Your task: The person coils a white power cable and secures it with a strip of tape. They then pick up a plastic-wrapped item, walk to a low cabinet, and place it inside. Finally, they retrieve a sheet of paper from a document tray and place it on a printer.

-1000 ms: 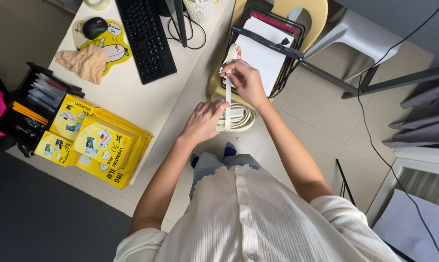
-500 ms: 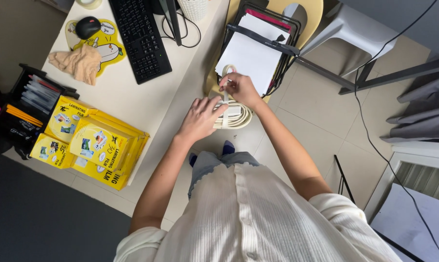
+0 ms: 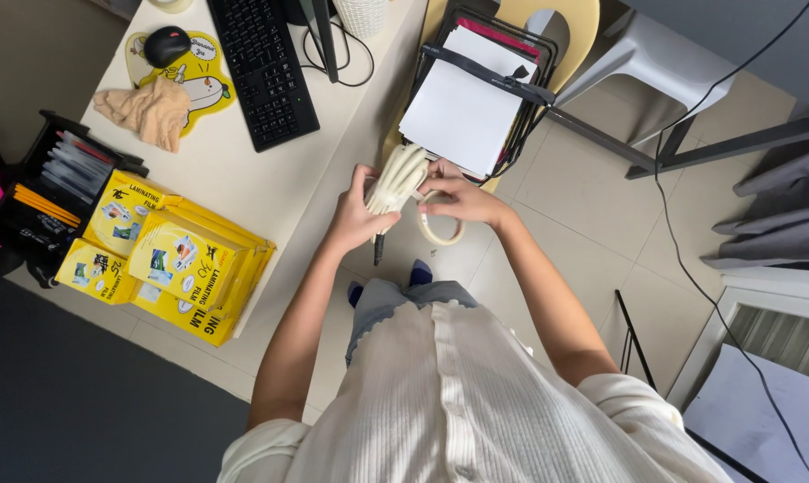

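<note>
— What are the hands on?

— A bundle of cream-coloured flat cord (image 3: 397, 179), coiled into loops. The left hand (image 3: 358, 217) is wrapped around the bundle, fingers closed on it, holding it up above the floor, just off the edge of the white desk (image 3: 244, 170). A dark end hangs down below that hand.

— And the right hand (image 3: 458, 199)?

— Closed on the same cord — it grips the far side of the bundle, and one loose loop sags beneath it.

— What's around them?

— Just beyond the hands, a black wire tray (image 3: 476, 98) of white paper sits on a yellow chair (image 3: 574, 27). On the desk: a black keyboard (image 3: 261, 67), a black mouse (image 3: 168, 45) on a yellow pad, a beige cloth (image 3: 145, 112), and yellow boxes (image 3: 168, 259) of laminating film stacked near the edge.
</note>
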